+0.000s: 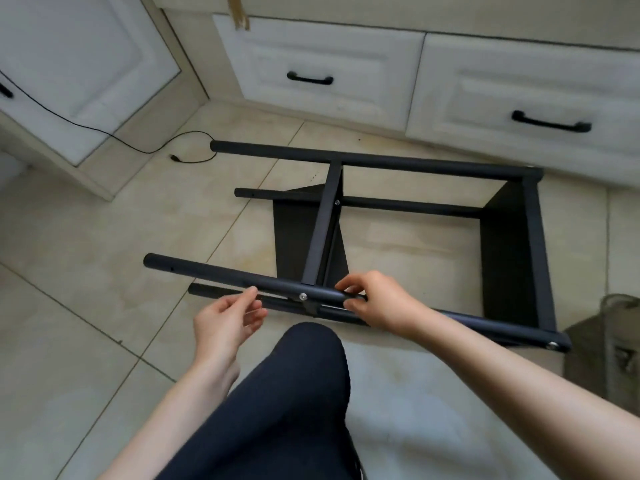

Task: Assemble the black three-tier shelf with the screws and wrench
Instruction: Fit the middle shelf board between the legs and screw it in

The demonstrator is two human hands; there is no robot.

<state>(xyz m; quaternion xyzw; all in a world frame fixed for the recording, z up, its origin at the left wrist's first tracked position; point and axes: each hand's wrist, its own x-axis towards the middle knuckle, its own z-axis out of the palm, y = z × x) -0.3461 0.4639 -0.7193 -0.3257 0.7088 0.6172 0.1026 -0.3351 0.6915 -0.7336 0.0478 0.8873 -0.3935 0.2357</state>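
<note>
The black shelf frame (398, 237) lies on its side on the tiled floor (86, 271), in front of the white drawers (322, 71). The right hand (377, 304) grips the nearest pole (214, 275), fingers curled round it just right of a silver screw (303, 296). The left hand (227, 318) hovers just left of that screw, fingers loosely bent, its fingertips (252, 291) at the pole, holding nothing visible. A knee in dark trousers (304, 375) sits below the pole.

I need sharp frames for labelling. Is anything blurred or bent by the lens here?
Head view: the left hand is slightly motion-blurred, the screw on the near pole reads clearly, and the wide lens curves the drawers and floor tiles toward the edges.
</note>
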